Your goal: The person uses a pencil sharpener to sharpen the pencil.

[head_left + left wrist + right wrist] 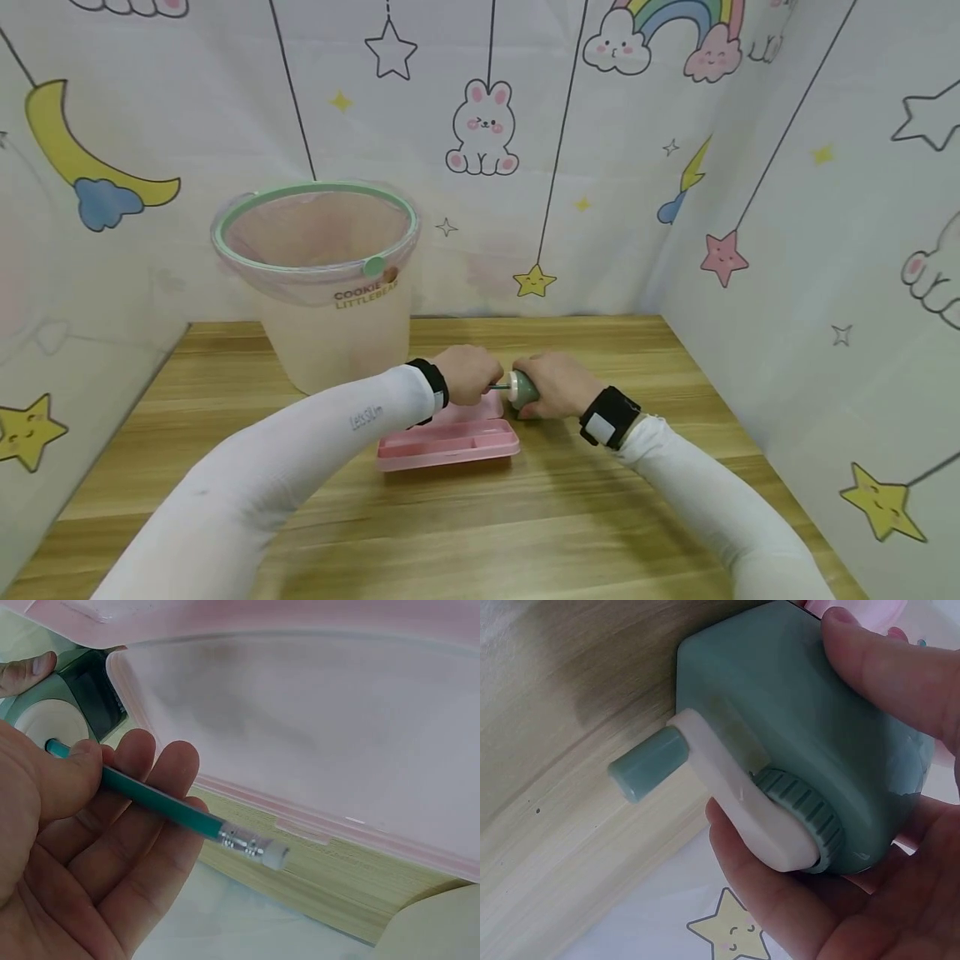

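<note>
Wood-grain table (480, 525), pale printed walls (810, 287) on three sides.
Prints: rabbits (483, 137), stars (534, 282), crescent moon (75, 158), rainbow (678, 10). Table's far edge runs along back wall (431, 150); soft shadows (592, 475) on wood.

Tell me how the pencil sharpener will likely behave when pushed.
The pencil sharpener may feel slippery, given its smooth, shiny shell. Its boxy body probably resists rolling. The crank sticking out from it could snag or swing if bumped.
</note>
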Available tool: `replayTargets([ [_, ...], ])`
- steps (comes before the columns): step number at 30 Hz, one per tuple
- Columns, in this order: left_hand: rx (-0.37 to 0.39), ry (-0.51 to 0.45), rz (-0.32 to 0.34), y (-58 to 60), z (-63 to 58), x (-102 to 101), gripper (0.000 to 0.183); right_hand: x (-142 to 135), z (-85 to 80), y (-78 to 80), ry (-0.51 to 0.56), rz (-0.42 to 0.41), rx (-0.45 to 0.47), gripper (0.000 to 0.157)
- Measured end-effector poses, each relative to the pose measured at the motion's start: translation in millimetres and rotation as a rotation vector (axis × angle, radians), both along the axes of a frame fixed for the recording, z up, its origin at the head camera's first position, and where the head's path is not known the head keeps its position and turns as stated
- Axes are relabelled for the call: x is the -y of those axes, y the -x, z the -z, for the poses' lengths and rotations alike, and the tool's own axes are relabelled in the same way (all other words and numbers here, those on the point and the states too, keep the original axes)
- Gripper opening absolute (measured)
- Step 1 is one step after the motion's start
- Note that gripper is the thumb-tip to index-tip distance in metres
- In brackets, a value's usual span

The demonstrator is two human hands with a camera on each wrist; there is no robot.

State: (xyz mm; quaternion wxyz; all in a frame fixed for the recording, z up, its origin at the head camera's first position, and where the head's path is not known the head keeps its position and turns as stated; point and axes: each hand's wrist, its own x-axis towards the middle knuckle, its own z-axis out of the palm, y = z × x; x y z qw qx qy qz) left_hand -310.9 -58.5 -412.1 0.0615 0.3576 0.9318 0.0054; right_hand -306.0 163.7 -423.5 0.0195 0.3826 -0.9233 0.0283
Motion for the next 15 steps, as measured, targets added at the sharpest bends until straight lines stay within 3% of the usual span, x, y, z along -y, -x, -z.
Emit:
replayTargets([
  [15,-0.038,0.020,0.004,-0.6,-1.4,-10.5,0.017,0.7,0.8,0.7,-0.008,0.012,0.000,0.058],
])
